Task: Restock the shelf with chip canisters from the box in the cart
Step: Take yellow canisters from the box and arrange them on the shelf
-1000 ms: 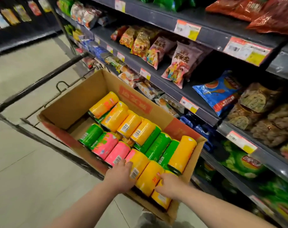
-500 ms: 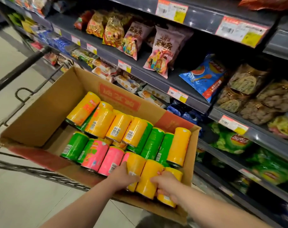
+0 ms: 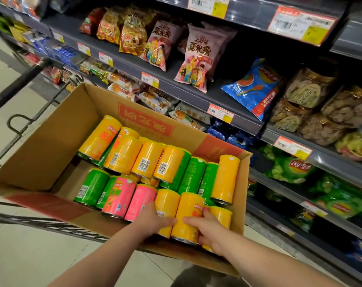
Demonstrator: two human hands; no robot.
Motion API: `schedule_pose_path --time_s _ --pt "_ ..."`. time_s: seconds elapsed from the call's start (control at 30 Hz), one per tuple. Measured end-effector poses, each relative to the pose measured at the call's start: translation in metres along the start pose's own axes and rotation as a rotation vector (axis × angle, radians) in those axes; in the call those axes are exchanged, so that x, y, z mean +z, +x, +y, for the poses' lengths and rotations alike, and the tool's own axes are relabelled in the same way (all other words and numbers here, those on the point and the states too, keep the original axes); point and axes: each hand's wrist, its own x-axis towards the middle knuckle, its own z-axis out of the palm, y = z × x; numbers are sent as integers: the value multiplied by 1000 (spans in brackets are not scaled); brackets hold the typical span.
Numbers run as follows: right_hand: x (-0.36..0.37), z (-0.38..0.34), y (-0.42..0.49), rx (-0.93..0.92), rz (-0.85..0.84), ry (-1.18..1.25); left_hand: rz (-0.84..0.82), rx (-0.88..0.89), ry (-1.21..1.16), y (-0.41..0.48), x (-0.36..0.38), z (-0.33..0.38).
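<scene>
An open cardboard box (image 3: 52,141) sits in a wire cart and holds several yellow, green and pink chip canisters lying on their sides. At the box's near right corner my left hand (image 3: 153,219) grips a yellow canister (image 3: 167,204) from its left side. My right hand (image 3: 207,230) curls round the neighbouring yellow canister (image 3: 189,214), fingers on its right side and thumb across its front. A third yellow canister (image 3: 222,216) lies just right of my right hand, partly hidden by it.
The cart's dark wire frame (image 3: 37,220) runs along the box's near left side, its handle bar (image 3: 14,90) at upper left. Grey shelves (image 3: 217,98) on the right carry snack bags, biscuit packs and price tags. Pale tiled floor (image 3: 31,255) lies below.
The view has swung closer to the box and shelf. Both hands have closed more firmly round the two yellow canisters at the near corner; the canisters remain in the box.
</scene>
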Motion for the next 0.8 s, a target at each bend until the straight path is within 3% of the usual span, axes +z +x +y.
schedule_pose_path --time_s 0.3,0.8 --pt "-31 -31 -38 -222 121 -87 -154 68 -382 -6 26 36" --pt "-167 -24 -150 -433 290 146 -477 162 -427 -57 137 142"
